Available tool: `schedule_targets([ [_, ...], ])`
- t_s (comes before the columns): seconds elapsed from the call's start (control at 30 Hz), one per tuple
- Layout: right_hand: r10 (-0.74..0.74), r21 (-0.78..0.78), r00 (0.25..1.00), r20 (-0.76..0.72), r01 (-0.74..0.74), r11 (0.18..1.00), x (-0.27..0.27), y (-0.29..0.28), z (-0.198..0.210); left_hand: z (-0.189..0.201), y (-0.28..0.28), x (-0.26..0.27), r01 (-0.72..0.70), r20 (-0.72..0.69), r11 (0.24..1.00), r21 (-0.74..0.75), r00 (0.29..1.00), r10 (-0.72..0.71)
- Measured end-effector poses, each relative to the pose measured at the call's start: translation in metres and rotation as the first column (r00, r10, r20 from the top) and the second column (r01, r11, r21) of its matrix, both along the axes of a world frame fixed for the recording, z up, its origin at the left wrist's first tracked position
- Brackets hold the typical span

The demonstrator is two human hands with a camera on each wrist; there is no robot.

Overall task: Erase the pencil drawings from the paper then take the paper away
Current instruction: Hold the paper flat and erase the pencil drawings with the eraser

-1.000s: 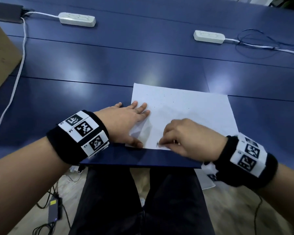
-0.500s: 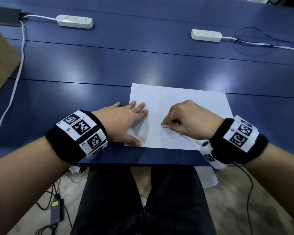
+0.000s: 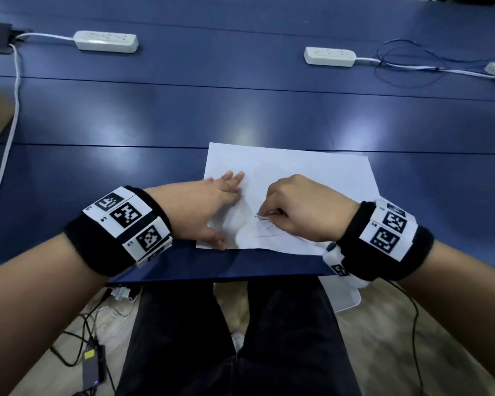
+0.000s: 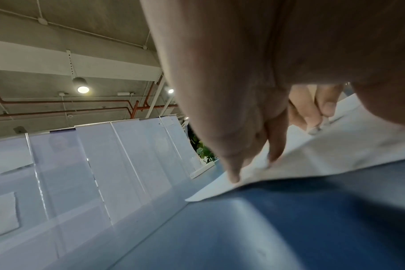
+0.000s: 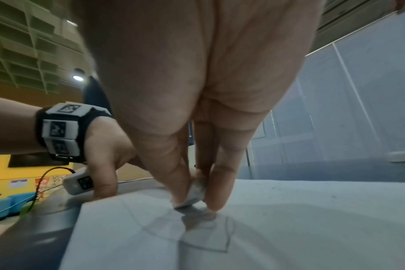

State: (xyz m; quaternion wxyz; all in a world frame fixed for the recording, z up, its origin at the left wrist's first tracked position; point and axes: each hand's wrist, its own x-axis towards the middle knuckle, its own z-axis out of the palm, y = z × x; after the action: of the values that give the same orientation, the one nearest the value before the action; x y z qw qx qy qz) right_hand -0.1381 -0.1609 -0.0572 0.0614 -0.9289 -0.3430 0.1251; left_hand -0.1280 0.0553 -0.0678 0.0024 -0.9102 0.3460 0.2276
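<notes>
The right hand (image 3: 306,208) is pinching a small white eraser (image 5: 194,191) between thumb and fingertips, its lower edge pressing onto the paper (image 3: 312,172) right at the pencil drawings (image 5: 206,235) — faint grey lines lying near the sheet's front edge. The left hand (image 3: 200,208) is lying spread and flat, straight fingers and thumb pressing down the paper's left side to pin it. The sheet is sitting on the blue tabletop (image 3: 155,115), its front edge close to the tabletop's near edge.

The paper looks thin, light and floppy, and likely to slide on the smooth surface, so rubbing without that flat hand would probably crumple or tear it. For taking it away, a corner or the front edge seems the place to pinch — lifting gently, since a single sheet will bend and flutter. The eraser looks small and soft.
</notes>
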Motion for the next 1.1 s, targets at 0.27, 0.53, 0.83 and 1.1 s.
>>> schedule_targets([
  [0.27, 0.180, 0.009, 0.979, -0.091, -0.180, 0.984, -0.023, -0.004, 0.005, -0.002, -0.008, 0.003, -0.011, -0.041, 0.999, -0.039, 0.999, 0.010],
  [0.53, 0.168, 0.070, 0.985, -0.039, -0.165, 0.984, -0.009, 0.001, 0.008, -0.005, -0.011, -0.001, -0.018, 0.016, 0.999, -0.032, 1.000, 0.018],
  [0.83, 0.049, 0.054, 0.999, 0.018, -0.050, 0.997, 0.004, -0.004, 0.003, -0.005, -0.011, -0.001, -0.040, 0.011, 0.998, -0.045, 0.999, 0.040],
  [1.1, 0.188, 0.052, 0.981, -0.045, -0.185, 0.981, -0.015, -0.003, 0.004, -0.005, -0.013, -0.001, -0.029, 0.009, 0.999, -0.024, 1.000, 0.029],
])
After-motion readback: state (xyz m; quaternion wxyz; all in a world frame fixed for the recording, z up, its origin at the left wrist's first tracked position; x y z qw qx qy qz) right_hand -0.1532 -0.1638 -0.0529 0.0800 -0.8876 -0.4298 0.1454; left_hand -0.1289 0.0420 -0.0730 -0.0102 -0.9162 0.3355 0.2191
